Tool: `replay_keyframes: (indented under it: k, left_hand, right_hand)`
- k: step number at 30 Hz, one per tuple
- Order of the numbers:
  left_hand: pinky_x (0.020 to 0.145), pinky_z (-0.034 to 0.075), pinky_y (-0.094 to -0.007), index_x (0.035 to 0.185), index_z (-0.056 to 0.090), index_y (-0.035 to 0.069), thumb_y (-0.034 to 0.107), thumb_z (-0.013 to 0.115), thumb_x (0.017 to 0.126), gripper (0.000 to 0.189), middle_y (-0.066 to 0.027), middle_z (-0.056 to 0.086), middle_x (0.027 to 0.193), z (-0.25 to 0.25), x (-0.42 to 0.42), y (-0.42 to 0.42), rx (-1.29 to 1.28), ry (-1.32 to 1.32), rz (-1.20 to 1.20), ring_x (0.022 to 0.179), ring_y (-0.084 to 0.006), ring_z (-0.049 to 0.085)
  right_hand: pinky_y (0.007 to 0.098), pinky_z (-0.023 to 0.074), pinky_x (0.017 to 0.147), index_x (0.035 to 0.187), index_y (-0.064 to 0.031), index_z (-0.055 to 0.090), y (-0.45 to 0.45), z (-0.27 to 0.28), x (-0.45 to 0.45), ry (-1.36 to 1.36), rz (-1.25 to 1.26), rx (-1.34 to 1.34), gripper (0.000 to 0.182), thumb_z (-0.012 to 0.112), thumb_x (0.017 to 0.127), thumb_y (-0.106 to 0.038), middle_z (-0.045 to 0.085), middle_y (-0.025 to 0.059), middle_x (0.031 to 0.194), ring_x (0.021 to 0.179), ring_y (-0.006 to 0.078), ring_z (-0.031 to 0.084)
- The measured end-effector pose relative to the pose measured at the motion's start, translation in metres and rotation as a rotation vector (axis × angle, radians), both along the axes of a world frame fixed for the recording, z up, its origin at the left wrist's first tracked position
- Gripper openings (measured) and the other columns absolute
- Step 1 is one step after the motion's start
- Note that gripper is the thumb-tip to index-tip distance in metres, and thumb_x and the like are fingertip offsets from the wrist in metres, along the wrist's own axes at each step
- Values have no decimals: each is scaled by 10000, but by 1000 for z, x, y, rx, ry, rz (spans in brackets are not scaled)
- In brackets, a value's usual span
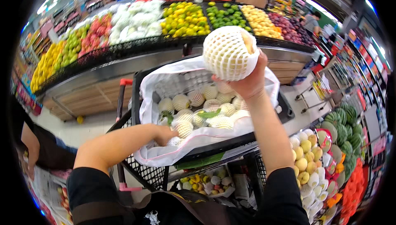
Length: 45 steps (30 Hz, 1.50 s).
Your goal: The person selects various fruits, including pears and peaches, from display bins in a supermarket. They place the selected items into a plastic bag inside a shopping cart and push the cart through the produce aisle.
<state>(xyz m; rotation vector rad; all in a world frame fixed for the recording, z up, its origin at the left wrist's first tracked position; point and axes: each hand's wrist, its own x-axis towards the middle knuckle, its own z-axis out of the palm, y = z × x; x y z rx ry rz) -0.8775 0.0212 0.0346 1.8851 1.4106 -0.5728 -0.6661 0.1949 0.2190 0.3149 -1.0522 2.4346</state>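
Observation:
In my right hand (252,81) I hold up a large round yellowish fruit (227,54) in a white foam net, above a black plastic crate (204,154). A white cloth liner (154,79) drapes over the crate's rim. Inside lie several smaller round fruits (184,115) in foam nets, with a green leaf (210,113) on top. My left hand (165,134) reaches into the crate's near left corner, against a netted fruit (182,128). Its fingertips are partly hidden, so I cannot tell whether it grips anything.
The crate rests on a black trolley (148,175) with more fruit (210,183) below. Beyond runs a fruit stand (108,61). To the right are peach-like fruits (304,160) and watermelons (345,126). Another person's arm (29,146) is at left; a shopping cart (321,84) stands further right.

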Motion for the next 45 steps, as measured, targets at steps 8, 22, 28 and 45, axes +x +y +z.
replay_keyframes:
  k: [8, 22, 28, 45]
  left_hand:
    - [884, 421, -373, 1184, 479, 49, 248, 750, 614, 661, -214, 553, 1130, 40, -3, 13, 316, -175, 180, 1054, -343, 531]
    - [912, 431, -357, 1330, 269, 31, 335, 752, 638, 897, -127, 435, 1246, 165, 289, 42, 653, -1197, 285, 1089, -236, 493]
    - [895, 422, -370, 1193, 398, 55, 144, 779, 527, 772, -132, 459, 1116, 102, 577, 16, 434, -1113, -537, 1043, -262, 501]
    - [1017, 159, -611, 1387, 258, 43, 361, 685, 681, 884, -207, 296, 1397, -41, 684, -13, 850, -478, -890, 1282, -348, 308]
  right_hand:
    - [545, 441, 898, 1322, -94, 384, -101, -35, 111, 200, -479, -262, 709, 549, 796, -540, 495, 121, 1283, 1138, 307, 515]
    - [357, 448, 936, 1295, -49, 368, -295, -200, 513, -222, -1818, -431, 740, 738, 689, -260, 497, 96, 1210, 1092, 215, 522]
    - [320, 459, 892, 1282, -64, 372, -337, -208, 622, -671, -2134, -324, 718, 737, 667, -123, 493, 109, 1170, 1057, 206, 521]
    - [461, 324, 974, 1268, -4, 411, -274, -290, 643, -1547, -2179, 270, 476, 487, 910, -307, 419, 234, 1272, 1162, 380, 419]
